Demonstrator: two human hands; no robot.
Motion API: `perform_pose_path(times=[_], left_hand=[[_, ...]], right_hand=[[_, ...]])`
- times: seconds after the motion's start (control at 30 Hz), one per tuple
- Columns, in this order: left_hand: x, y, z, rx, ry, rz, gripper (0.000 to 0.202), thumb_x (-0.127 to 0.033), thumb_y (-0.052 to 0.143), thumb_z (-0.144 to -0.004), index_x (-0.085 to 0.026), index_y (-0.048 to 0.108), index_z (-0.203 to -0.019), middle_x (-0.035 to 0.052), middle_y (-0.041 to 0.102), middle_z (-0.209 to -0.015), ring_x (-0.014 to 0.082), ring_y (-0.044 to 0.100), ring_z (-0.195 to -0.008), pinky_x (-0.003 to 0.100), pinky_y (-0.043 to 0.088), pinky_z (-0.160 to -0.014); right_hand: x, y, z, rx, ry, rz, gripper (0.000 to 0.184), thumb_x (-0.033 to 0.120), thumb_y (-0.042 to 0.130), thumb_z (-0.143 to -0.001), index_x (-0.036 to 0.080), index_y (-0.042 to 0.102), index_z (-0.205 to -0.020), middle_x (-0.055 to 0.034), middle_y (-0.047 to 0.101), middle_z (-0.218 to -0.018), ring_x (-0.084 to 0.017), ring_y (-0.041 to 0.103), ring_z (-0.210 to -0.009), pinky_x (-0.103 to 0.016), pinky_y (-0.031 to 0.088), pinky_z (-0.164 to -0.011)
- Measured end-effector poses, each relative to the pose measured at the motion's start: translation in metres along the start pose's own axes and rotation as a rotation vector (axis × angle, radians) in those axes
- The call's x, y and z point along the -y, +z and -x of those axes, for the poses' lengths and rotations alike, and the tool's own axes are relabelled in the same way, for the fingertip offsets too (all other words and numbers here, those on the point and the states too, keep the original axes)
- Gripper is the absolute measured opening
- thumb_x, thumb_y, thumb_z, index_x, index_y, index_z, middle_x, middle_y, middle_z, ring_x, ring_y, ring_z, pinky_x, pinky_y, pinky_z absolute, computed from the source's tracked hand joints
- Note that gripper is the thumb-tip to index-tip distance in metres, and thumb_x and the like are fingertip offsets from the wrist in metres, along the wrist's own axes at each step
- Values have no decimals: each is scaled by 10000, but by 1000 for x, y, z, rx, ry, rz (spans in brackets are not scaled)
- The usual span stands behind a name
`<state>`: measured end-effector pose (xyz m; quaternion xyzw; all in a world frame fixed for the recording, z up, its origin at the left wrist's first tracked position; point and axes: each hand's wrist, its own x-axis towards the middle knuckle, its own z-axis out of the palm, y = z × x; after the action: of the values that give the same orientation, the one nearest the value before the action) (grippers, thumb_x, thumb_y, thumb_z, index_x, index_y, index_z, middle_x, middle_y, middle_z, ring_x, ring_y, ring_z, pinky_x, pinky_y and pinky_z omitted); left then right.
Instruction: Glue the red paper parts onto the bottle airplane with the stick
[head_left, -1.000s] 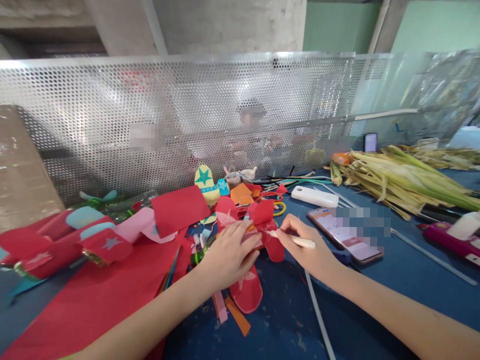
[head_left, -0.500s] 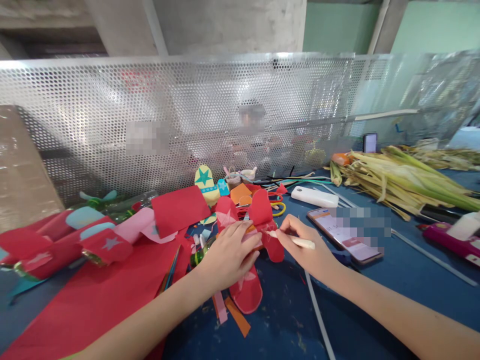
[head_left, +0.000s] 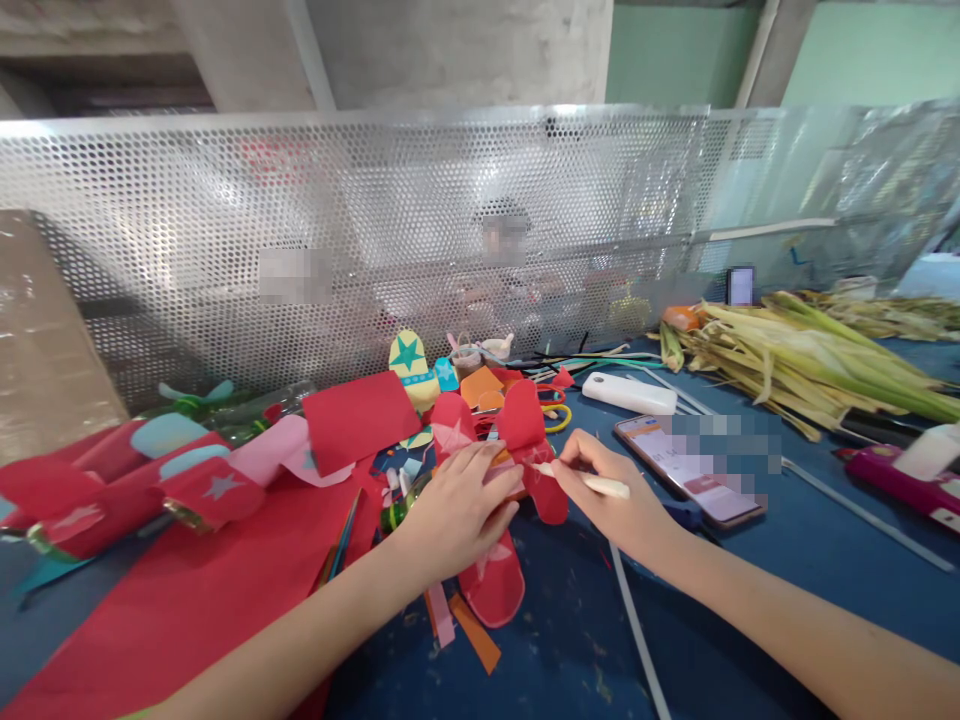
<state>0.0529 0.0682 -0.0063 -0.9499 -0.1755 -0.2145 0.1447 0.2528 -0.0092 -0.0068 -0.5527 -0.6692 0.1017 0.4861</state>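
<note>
A red paper craft (head_left: pixel 525 408) with rounded, wing-like flaps and pale stars lies on the blue table (head_left: pixel 577 640). My left hand (head_left: pixel 459 510) rests over its middle, fingers bent around it and thumb apart, covering much of the body. Pinched in my right hand (head_left: pixel 611 490) is a white pen (head_left: pixel 604 485), its tip touching the right-hand flap. White lines show on that flap near the tip. The lower flap (head_left: pixel 495 585) has a pale outline and a star.
Red sheets (head_left: pixel 187 600) and bottle crafts (head_left: pixel 214 490) lie left. Scissors with yellow handles (head_left: pixel 556 418) sit behind. A phone (head_left: pixel 690 470), a white device (head_left: pixel 630 393), dried husks (head_left: pixel 810 350) and a pale strip (head_left: pixel 637 630) lie right. A perforated metal screen (head_left: pixel 375 220) stands behind.
</note>
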Motion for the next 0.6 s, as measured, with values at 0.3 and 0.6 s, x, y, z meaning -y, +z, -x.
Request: perform_pose_path(times=[0.3,0.6], left_hand=[[-1,0,0,4,-5,-3,276,-263,497,-913,-184,558,-1169,180,547,-1259,333,540,-1193,508,522,-919],[0,0,1,-9,0,5,284,-253,507,-909,-178,557,-1178,179,547,-1257,332,548,-1182,503,524,-917]], right_hand=[[1,0,-1,9,20,-15,198,275,473,-866,235,383,-694,52,469,-592,-117,447,-537,-243,347,-530],[2,0,-1,0,20,-13,199,273,474,-872,232,390,-697,48,482,-598,-112,448,-543,-242,351,-535]])
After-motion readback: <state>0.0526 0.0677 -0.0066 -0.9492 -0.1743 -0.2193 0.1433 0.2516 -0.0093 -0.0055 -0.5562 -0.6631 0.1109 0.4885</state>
